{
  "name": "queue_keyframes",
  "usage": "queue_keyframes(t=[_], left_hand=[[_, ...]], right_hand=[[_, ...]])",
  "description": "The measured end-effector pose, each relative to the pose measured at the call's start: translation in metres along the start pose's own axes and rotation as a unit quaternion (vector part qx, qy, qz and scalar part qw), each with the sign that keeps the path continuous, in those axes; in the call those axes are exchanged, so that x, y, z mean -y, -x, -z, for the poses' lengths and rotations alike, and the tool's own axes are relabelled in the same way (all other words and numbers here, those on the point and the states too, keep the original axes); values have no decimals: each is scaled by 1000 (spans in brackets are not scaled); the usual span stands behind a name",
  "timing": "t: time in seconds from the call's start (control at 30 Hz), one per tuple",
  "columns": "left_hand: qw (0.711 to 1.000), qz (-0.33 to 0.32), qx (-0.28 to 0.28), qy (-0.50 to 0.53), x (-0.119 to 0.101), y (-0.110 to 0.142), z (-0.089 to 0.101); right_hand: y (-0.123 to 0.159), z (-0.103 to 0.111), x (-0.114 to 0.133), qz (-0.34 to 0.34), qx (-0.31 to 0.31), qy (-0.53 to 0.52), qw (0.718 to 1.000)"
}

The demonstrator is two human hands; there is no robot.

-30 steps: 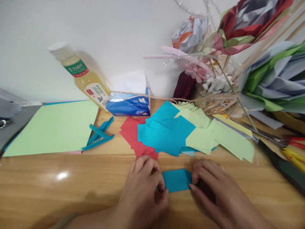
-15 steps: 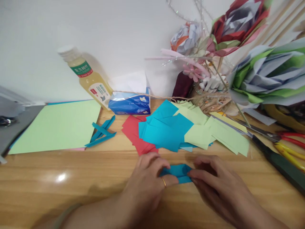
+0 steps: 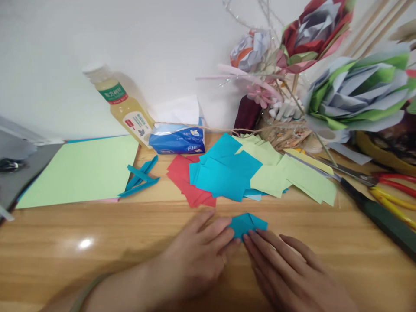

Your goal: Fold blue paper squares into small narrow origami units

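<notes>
Blue folded paper [image 3: 248, 222]: set on the bench [image 3: 130, 223], pinched at its left end by the left grip [image 3: 206, 245], touched at its near edge by the right grip [image 3: 287, 266], whose closure cannot be told. Bottle [image 3: 130, 108]: white-capped, pale yellow liquid contained. Tissue pack [image 3: 177, 141]: white tissue [image 3: 178, 108] exposed at top. Red sheets [image 3: 182, 182], blue sheets [image 3: 224, 175], pale green sheets [image 3: 269, 177]: overlapped beyond the blue folded paper. Paper flowers [image 3: 357, 89]: massed at right.

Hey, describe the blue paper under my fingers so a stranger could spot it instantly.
On the wooden table, find the loose blue sheets in the middle. Just nearer the viewer, the left hand and right hand both touch one blue paper. Unlike those sheets and the blue strips farther left, it alone is touched, and shows a diagonal fold.
</notes>
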State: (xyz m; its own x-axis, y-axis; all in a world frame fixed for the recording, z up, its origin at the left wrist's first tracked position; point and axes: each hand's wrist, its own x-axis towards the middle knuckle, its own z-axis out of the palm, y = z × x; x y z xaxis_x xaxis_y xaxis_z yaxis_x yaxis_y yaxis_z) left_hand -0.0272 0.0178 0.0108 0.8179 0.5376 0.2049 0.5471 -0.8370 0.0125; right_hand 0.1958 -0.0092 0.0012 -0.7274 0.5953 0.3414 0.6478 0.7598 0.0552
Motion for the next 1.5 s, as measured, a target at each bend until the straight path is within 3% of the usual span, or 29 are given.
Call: queue_keyframes(t=[0.23, 0.6, 0.8, 1.0, 1.33, 1.5], left_hand=[[998, -18, -27, -52, -4, 12, 1], [996, -53, -58, -47, -5, 26, 1], [989, -6, -150, 5, -2, 22, 3], [982, -9, -185, 34, 4, 15, 8], [994, -60, -91, -18, 3, 13, 9], [994, -61, -87, -5, 3, 16, 6]], right_hand=[[7, 0, 3, -18, -6, 28, 999], [11, -3, 3, -29, -5, 10, 1000], [5, 1, 4, -30, -10, 8, 999], [3, 2, 4, -22, -15, 10, 1000], [0, 2, 5, -27, -18, 11, 999], [-3, 4, -2, -37, -27, -25, 999]])
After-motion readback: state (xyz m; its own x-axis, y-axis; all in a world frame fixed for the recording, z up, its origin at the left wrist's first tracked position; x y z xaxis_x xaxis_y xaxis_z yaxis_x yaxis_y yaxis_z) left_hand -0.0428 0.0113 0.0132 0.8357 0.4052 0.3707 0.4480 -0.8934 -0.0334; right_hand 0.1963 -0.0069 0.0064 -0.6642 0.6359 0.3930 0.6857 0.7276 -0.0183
